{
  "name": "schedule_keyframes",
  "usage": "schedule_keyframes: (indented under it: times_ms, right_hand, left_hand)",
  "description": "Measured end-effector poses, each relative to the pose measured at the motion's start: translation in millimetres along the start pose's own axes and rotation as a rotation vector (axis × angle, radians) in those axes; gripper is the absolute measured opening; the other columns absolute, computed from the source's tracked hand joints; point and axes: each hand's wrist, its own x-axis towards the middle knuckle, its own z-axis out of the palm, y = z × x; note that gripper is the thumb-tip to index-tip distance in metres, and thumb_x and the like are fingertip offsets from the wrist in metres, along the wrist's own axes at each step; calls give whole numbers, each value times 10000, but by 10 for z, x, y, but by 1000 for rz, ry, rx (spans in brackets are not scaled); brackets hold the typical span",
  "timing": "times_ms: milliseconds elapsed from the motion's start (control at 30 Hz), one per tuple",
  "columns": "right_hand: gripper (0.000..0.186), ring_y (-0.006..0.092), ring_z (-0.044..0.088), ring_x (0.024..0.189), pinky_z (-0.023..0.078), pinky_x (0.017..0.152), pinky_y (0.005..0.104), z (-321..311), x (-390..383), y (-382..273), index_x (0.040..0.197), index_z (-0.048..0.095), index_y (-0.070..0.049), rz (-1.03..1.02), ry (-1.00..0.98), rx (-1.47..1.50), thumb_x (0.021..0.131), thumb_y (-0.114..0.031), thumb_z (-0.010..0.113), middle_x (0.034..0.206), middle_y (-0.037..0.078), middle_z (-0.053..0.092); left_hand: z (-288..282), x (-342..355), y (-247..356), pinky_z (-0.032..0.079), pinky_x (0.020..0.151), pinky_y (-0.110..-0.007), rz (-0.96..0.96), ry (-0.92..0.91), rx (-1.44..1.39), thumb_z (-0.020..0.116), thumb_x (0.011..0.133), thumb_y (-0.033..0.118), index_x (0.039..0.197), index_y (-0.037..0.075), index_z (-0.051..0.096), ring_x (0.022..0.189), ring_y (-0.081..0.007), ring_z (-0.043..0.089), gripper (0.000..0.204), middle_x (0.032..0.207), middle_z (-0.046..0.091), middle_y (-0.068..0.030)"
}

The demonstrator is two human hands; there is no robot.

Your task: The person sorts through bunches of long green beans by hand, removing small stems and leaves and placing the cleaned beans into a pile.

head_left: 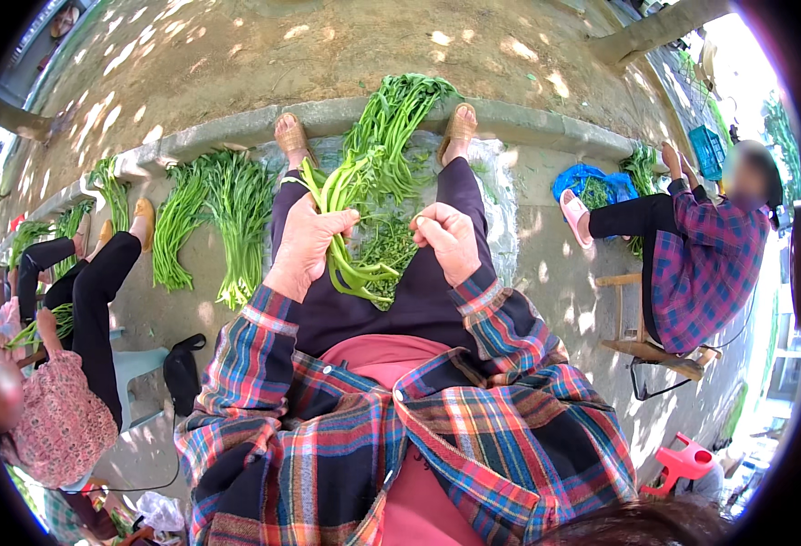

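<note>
My left hand (305,246) is closed around a bundle of long green vegetable stalks (350,196) held over my lap, cut ends pointing down toward my knees. My right hand (448,238) is curled beside the bundle, pinching a thin green stem. A bigger heap of the same leafy greens (399,114) lies on the ground between my sandalled feet.
More bunches of greens (223,214) lie on the ground to my left. A seated person in a floral top (59,414) works at far left. Another person in a plaid shirt (701,264) sits on a wooden stool at right. A concrete curb (546,123) runs ahead; a red stool (683,460) stands at lower right.
</note>
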Motion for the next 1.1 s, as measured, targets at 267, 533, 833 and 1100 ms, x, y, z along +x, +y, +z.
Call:
schedule_keyframes:
  times_ms: [267, 533, 833, 1100]
  right_hand:
    - [150, 33, 465, 627, 413, 583, 198, 34, -14, 142, 939, 608, -10, -94, -84, -392, 790, -23, 599, 748, -21, 531]
    - [233, 184, 582, 697, 476, 658, 299, 149, -36, -117, 967, 606, -4, -243, -143, -554, 758, -105, 623, 818, 89, 546]
    - [134, 190, 609, 662, 477, 607, 307, 149, 4, -234, 839, 622, -13, -178, -214, -598, 760, -120, 639, 734, 87, 585]
    - [143, 190, 606, 644, 477, 599, 310, 139, -19, -131, 832, 613, 0, -142, -226, -548, 750, -113, 643, 721, 92, 583]
  left_hand:
    - [4, 4, -19, 447, 522, -235, 39, -12, 7, 653, 742, -42, 961, -5, 520, 561, -118, 526, 259, 724, 561, -41]
    - [60, -22, -54, 440, 554, -219, 83, -23, 150, 670, 735, -44, 985, -4, 525, 605, -93, 517, 292, 780, 565, -28]
    - [104, -42, -92, 436, 579, -216, 28, -9, 187, 682, 713, -40, 1017, -3, 514, 630, -92, 519, 350, 790, 563, -27]
    - [95, -67, -96, 443, 579, -221, 35, -2, 173, 661, 717, -36, 1016, -11, 507, 634, -91, 521, 336, 786, 557, -24]
